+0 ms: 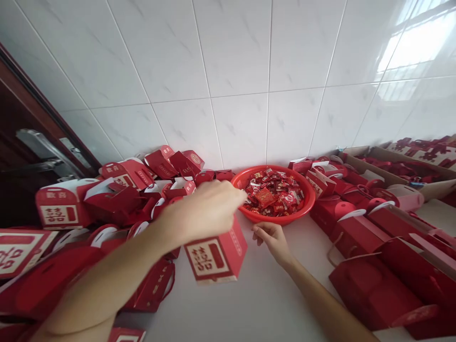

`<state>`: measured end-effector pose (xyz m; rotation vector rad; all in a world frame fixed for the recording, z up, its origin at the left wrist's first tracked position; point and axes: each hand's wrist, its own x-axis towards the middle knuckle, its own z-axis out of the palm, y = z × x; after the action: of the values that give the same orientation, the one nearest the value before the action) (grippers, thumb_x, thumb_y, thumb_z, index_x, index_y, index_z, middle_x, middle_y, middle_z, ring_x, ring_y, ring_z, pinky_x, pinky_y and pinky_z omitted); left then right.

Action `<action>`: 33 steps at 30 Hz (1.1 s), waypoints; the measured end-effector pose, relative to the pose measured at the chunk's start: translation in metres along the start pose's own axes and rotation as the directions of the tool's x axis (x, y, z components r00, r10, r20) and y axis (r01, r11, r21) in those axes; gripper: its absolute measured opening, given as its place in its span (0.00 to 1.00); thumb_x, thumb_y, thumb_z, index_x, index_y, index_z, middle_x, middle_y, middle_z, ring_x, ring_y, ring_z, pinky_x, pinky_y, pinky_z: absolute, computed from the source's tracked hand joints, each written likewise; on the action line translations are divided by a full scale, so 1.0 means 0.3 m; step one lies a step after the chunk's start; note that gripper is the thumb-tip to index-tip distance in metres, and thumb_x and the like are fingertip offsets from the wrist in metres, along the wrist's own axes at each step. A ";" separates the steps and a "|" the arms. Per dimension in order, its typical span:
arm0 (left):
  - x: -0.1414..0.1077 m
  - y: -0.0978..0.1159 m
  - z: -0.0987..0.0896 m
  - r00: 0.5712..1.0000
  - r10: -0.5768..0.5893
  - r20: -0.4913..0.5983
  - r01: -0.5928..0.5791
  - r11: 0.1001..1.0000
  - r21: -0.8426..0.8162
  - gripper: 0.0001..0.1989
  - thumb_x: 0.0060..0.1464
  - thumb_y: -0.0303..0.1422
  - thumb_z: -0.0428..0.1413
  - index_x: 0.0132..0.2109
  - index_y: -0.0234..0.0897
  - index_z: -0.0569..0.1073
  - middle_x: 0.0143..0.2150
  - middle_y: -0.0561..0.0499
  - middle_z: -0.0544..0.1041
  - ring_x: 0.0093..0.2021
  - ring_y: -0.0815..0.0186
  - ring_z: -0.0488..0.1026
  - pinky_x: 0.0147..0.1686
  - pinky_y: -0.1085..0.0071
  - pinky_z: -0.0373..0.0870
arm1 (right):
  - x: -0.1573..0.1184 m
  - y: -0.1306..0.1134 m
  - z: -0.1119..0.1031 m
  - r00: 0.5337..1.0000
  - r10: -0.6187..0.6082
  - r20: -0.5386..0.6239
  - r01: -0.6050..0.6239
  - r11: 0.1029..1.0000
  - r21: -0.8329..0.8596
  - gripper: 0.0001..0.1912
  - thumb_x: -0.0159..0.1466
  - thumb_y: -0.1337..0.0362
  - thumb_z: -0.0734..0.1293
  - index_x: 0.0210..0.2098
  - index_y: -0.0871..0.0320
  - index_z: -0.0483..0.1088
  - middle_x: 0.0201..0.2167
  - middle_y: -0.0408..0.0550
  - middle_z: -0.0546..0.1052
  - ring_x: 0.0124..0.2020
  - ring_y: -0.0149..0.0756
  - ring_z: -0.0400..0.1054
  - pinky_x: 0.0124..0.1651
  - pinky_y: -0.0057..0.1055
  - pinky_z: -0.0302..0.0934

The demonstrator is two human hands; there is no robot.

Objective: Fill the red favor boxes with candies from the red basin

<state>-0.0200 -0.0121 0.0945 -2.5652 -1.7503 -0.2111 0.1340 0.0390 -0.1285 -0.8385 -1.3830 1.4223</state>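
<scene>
Red box (pixel 217 259) is below my left hand (pixel 212 206), near the front of the red basket (pixel 281 220) which holds wrapped sweets (pixel 274 194). From my distant seat I see this hand closed on the top of the box, which leans; the handle is covered, and whether its base touches the table (pixel 245 308), I cannot tell. My right hand (pixel 273 239) is loosely bent, thumb a little apart from the fingers, with nothing that I can see in it. To do this well, I should keep the hold firm but not crush the card, and level the base. The nearest edge is the basket's rim, just beside both hands. Boxes at the left (pixel 117 204) and boxes at the right (pixel 370 289) stand crowded; the best room for moving seems the pale strip between them.
</scene>
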 end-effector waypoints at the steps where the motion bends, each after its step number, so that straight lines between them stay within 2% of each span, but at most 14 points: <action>1: 0.022 0.043 0.043 0.991 0.032 0.130 -0.044 0.995 0.088 0.12 0.42 0.17 0.54 0.22 0.39 0.69 0.19 0.50 0.70 0.24 0.57 0.74 0.27 0.67 0.65 | 0.001 -0.008 -0.011 1.000 -0.003 -0.001 0.003 1.000 -0.009 0.19 0.56 0.49 0.70 0.26 0.60 0.73 0.20 0.44 0.73 0.21 0.29 0.64 0.26 0.28 0.61; 2: 0.042 0.075 0.080 0.977 0.035 0.211 -0.064 0.990 0.128 0.12 0.43 0.16 0.53 0.24 0.39 0.70 0.21 0.48 0.73 0.26 0.55 0.75 0.27 0.66 0.66 | 0.002 -0.014 -0.020 1.000 -0.002 0.011 0.002 1.000 -0.020 0.20 0.56 0.48 0.70 0.25 0.60 0.73 0.20 0.44 0.73 0.21 0.29 0.63 0.26 0.28 0.61; 4: 0.076 0.114 0.140 0.959 -0.011 0.283 -0.027 0.991 0.129 0.12 0.46 0.15 0.53 0.27 0.37 0.72 0.27 0.42 0.77 0.32 0.51 0.78 0.28 0.65 0.68 | 0.002 -0.024 -0.032 0.998 0.013 0.057 -0.010 0.999 -0.051 0.22 0.57 0.45 0.69 0.23 0.60 0.71 0.18 0.44 0.71 0.20 0.29 0.62 0.25 0.27 0.59; 8: 0.110 0.126 0.228 0.952 -0.122 0.282 0.104 0.992 0.076 0.10 0.52 0.17 0.53 0.38 0.33 0.74 0.35 0.35 0.79 0.39 0.47 0.80 0.34 0.63 0.71 | -0.013 -0.059 -0.032 0.995 0.032 0.095 -0.019 0.990 -0.137 0.27 0.60 0.43 0.65 0.18 0.58 0.64 0.15 0.41 0.67 0.17 0.27 0.58 0.22 0.25 0.53; 11: 0.101 0.103 0.269 0.946 -0.134 0.295 0.142 0.990 -0.007 0.09 0.57 0.21 0.50 0.43 0.35 0.71 0.34 0.39 0.79 0.34 0.51 0.80 0.28 0.66 0.67 | -0.033 -0.093 -0.022 0.999 -0.040 0.032 0.044 0.989 -0.141 0.27 0.63 0.43 0.63 0.18 0.57 0.62 0.13 0.39 0.63 0.16 0.26 0.55 0.22 0.25 0.51; 14: 0.077 0.058 0.275 0.947 -0.022 0.321 0.092 0.974 -0.205 0.09 0.63 0.27 0.43 0.41 0.39 0.67 0.30 0.48 0.77 0.25 0.60 0.74 0.22 0.70 0.59 | -0.049 -0.115 -0.016 0.995 -0.098 -0.025 0.095 0.989 -0.110 0.27 0.65 0.43 0.61 0.20 0.57 0.63 0.12 0.37 0.60 0.15 0.26 0.53 0.21 0.26 0.49; 16: 0.060 0.021 0.262 0.955 0.026 0.294 0.062 0.957 -0.285 0.10 0.65 0.30 0.41 0.40 0.41 0.67 0.28 0.52 0.74 0.23 0.63 0.70 0.21 0.71 0.56 | -0.056 -0.119 -0.013 0.991 -0.129 -0.042 0.123 0.984 -0.131 0.27 0.65 0.43 0.62 0.20 0.57 0.62 0.13 0.38 0.60 0.16 0.26 0.52 0.21 0.26 0.48; 19: 0.038 -0.040 0.237 0.974 0.025 0.226 0.042 0.958 -0.285 0.10 0.64 0.32 0.43 0.39 0.42 0.69 0.28 0.54 0.74 0.27 0.63 0.71 0.25 0.71 0.58 | -0.066 -0.116 -0.004 0.982 -0.184 -0.051 0.166 0.956 -0.240 0.25 0.63 0.47 0.65 0.19 0.56 0.59 0.15 0.38 0.60 0.19 0.26 0.52 0.22 0.26 0.48; 22: 0.016 -0.102 0.228 0.976 0.079 0.202 -0.016 0.954 -0.298 0.07 0.58 0.30 0.50 0.36 0.41 0.73 0.38 0.52 0.77 0.38 0.62 0.74 0.34 0.70 0.64 | -0.076 -0.111 0.009 0.976 -0.217 -0.023 0.195 0.916 -0.351 0.23 0.61 0.52 0.68 0.19 0.57 0.58 0.16 0.38 0.59 0.20 0.26 0.50 0.23 0.25 0.47; 25: -0.003 -0.158 0.237 0.971 0.073 0.230 -0.004 0.957 -0.289 0.06 0.55 0.30 0.52 0.35 0.41 0.75 0.45 0.51 0.76 0.42 0.62 0.74 0.38 0.70 0.65 | -0.084 -0.112 0.016 0.968 -0.250 0.006 0.231 0.884 -0.407 0.19 0.62 0.58 0.65 0.19 0.56 0.57 0.16 0.38 0.58 0.20 0.25 0.50 0.22 0.25 0.47; 29: -0.006 -0.208 0.253 0.943 0.057 0.328 0.043 0.956 -0.292 0.10 0.54 0.30 0.52 0.39 0.42 0.79 0.44 0.51 0.78 0.44 0.61 0.74 0.41 0.69 0.66 | -0.090 -0.118 0.016 0.948 -0.319 0.014 0.293 0.852 -0.434 0.17 0.62 0.63 0.61 0.18 0.56 0.54 0.15 0.38 0.56 0.19 0.25 0.50 0.22 0.23 0.47; 33: 0.021 -0.221 0.258 0.927 0.015 0.374 0.102 0.951 -0.291 0.11 0.56 0.30 0.51 0.39 0.40 0.79 0.39 0.51 0.80 0.38 0.62 0.75 0.35 0.71 0.65 | -0.097 -0.114 0.016 0.903 -0.428 0.041 0.398 0.793 -0.462 0.16 0.61 0.67 0.60 0.18 0.56 0.53 0.15 0.37 0.56 0.18 0.24 0.49 0.20 0.22 0.46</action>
<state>-0.0718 0.0258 0.0153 -2.9475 -2.0444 0.0111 0.1441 0.0072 -0.0983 -0.7987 -1.7600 0.7259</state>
